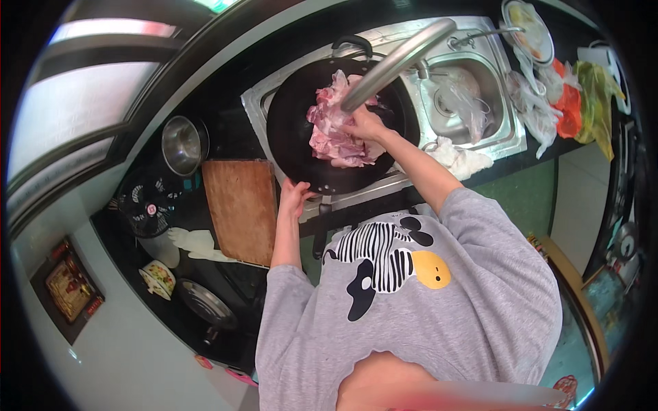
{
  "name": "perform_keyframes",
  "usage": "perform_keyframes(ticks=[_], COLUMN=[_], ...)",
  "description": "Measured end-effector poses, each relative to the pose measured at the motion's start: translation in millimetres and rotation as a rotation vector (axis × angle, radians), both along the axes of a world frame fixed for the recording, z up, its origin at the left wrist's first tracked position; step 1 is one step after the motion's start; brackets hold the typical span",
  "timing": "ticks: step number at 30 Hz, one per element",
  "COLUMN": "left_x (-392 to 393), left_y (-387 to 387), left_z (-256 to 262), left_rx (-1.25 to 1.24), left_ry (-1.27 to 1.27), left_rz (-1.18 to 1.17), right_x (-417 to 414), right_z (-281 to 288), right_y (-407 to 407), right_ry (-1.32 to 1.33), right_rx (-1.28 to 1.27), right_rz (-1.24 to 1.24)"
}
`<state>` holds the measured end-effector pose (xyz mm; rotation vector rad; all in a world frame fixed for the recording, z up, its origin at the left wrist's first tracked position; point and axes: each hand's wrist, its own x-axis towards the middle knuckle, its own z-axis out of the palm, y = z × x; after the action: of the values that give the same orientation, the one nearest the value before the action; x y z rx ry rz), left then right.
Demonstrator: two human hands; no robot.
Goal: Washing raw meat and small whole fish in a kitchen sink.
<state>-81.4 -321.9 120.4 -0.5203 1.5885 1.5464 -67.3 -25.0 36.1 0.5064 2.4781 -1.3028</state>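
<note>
A large black wok (293,133) rests over the left basin of a stainless steel sink (506,123). Pieces of raw meat (329,138), pink with pale fat, are heaped inside it. My right hand (367,125) reaches into the wok and grips the meat; its fingertips are partly hidden by the meat and the faucet. At the wok's near left rim, my left hand (295,198) holds the edge, close to the long handle (321,231). The metal faucet spout (401,64) arches above the meat.
Left of the wok are a wooden cutting board (241,210), a steel pot (182,145), a fan (149,205) and white gloves (193,242). The right basin holds a clear plastic bag (462,110). A white cloth (457,158) lies on the sink's front edge, with plastic bags (568,110) farther right.
</note>
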Motion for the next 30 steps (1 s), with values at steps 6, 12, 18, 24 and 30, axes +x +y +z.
perform_keyframes(ticks=[6,12,18,24,30], left_x=[-7.1,-4.6,-2.8,-2.5,5.4], left_y=[-14.0,-18.4,-15.3,-14.7,-7.2], left_z=[-22.4,-33.8,-29.7,-40.1,-41.6], left_rx=[0.036,0.099,0.04,0.12,0.117], left_ry=[-0.064,-0.084,-0.108,-0.16,-0.178], left_rz=[-0.006,0.006,0.005,0.019,0.043], right_x=[-38.9,-76.6,-41.9,-45.6,-31.6], right_z=[7.1,60.5,49.0,64.3,31.6], right_y=[-30.9,5.7,-29.8,-31.2,-29.3], right_ry=[0.247,-0.062,0.013,0.257,0.282], right_rx=[-0.121,0.061,1.006,0.594,0.747], right_rz=[0.234,0.646,0.847,0.698,0.712])
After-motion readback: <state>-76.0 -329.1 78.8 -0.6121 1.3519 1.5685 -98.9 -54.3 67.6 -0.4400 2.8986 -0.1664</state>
